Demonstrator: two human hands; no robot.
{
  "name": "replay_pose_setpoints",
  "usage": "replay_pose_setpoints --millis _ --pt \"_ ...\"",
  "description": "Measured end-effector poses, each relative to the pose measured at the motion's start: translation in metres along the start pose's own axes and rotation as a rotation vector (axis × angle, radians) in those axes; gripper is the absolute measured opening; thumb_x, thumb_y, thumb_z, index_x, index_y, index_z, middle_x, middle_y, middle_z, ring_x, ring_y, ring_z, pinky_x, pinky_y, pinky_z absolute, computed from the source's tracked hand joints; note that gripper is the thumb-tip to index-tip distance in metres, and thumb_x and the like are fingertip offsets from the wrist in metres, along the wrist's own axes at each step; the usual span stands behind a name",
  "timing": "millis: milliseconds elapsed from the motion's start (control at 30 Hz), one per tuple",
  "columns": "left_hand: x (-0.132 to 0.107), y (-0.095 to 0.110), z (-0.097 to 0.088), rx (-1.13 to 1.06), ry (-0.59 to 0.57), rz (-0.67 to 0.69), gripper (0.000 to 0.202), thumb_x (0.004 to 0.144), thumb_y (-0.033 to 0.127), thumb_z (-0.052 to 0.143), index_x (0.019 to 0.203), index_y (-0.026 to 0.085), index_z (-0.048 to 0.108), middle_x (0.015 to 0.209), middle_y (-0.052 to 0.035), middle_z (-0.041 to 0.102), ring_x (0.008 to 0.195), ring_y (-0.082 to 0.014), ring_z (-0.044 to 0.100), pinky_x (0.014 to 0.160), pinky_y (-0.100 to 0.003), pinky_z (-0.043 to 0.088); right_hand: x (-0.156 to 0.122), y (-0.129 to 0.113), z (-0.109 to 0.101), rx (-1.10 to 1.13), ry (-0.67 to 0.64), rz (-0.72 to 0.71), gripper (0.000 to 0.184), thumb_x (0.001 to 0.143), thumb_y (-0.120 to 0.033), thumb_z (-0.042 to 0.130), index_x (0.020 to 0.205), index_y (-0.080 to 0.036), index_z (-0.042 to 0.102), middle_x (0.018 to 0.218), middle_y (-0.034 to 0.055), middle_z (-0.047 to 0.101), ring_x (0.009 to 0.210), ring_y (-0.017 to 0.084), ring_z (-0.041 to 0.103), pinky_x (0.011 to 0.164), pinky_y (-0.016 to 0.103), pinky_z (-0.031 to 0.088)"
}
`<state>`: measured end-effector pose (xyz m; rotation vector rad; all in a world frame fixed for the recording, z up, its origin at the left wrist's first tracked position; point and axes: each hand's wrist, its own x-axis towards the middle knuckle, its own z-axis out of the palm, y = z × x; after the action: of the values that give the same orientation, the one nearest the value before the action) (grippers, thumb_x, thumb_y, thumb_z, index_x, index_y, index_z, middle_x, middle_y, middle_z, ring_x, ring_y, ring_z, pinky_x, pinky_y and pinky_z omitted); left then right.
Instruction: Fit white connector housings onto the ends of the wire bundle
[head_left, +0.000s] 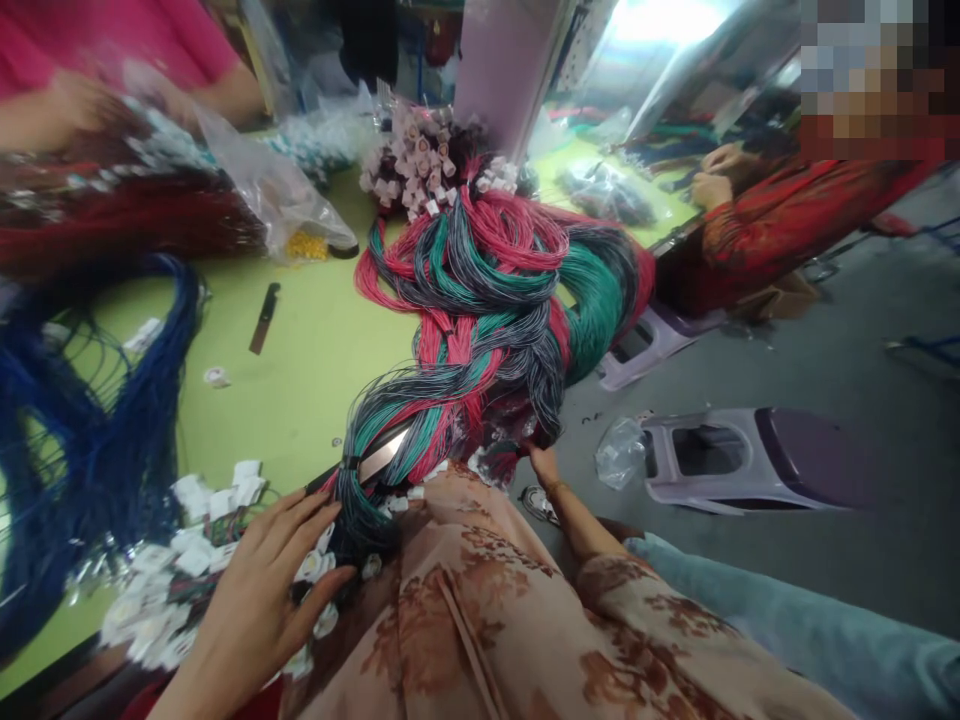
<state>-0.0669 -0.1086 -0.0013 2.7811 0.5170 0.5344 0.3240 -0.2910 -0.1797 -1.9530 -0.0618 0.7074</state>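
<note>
A large heap of red, green and dark grey wires [480,270] lies in bundles along the table's edge. At its near end is a wire bundle [375,430] with a dark tie, bent over the edge close to my body. My left hand [281,560] lies against this bent end, thumb apart and fingers stretched out, among white connectors [180,570]. Lower right, my right hand [543,466] reaches to the hanging underside of the heap. Its fingers are mostly hidden, so what it holds, if anything, does not show.
Dark blue wires [90,430] lie on the green table [277,400] at left, near a small blade [264,318]. A clear bag [262,180] with yellow pieces stands behind. Co-workers sit at far left and right. Plastic stools [705,460] stand on the floor at right.
</note>
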Motion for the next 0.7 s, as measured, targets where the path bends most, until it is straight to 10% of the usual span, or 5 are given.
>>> replay_pose_setpoints --millis 133,300,433,567,700 --pt "0.005 -0.009 -0.008 -0.034 -0.061 0.035 0.049 0.088 0.041 0.066 0.133 0.024 0.058 0.127 -0.0122 0.069 0.119 -0.0337 0.061 0.101 -0.048 0.050 -0.019 0.007 -0.033 0.061 0.003 0.081 0.035 0.098 -0.040 0.063 0.122 -0.016 0.063 0.122 0.0085 0.065 0.104 0.024 0.066 0.088 0.042 0.058" --pt "0.021 -0.020 -0.017 -0.124 -0.090 0.079 0.048 0.086 0.045 0.067 0.130 0.026 0.061 0.123 -0.0102 0.071 0.108 -0.0296 0.067 0.092 -0.040 0.055 -0.055 -0.017 -0.101 0.198 -0.041 -0.013 0.058 0.082 -0.064 0.062 0.048 -0.021 0.044 0.049 -0.0007 0.042 0.042 0.011 0.037 0.053 0.035 0.047" --pt "0.036 -0.020 -0.015 -0.145 -0.050 0.120 0.050 0.086 0.048 0.067 0.132 0.028 0.062 0.126 -0.0107 0.069 0.113 -0.0316 0.065 0.096 -0.043 0.053 -0.088 -0.068 -0.149 0.301 -0.130 -0.248 0.052 0.068 -0.071 0.064 0.055 -0.024 0.046 0.058 -0.0007 0.044 0.043 0.010 0.029 0.047 0.034 0.038" --pt "0.048 -0.008 -0.020 -0.164 -0.029 0.086 0.054 0.084 0.052 0.069 0.132 0.028 0.063 0.129 -0.0116 0.069 0.116 -0.0345 0.063 0.099 -0.049 0.050 -0.120 -0.153 -0.138 0.315 -0.270 -0.681 0.049 0.075 -0.069 0.054 0.096 -0.025 0.064 0.097 0.0082 0.063 0.048 0.011 0.031 0.049 0.035 0.037" --pt "0.073 0.005 -0.030 -0.306 0.083 -0.131 0.067 0.067 0.062 0.081 0.122 0.024 0.070 0.117 -0.0137 0.074 0.105 -0.0367 0.064 0.097 -0.053 0.049 -0.144 -0.244 -0.079 0.440 -0.454 -0.759 0.051 0.082 -0.066 0.053 0.107 -0.023 0.064 0.114 0.0131 0.062 0.069 0.019 0.051 0.071 0.045 0.051"
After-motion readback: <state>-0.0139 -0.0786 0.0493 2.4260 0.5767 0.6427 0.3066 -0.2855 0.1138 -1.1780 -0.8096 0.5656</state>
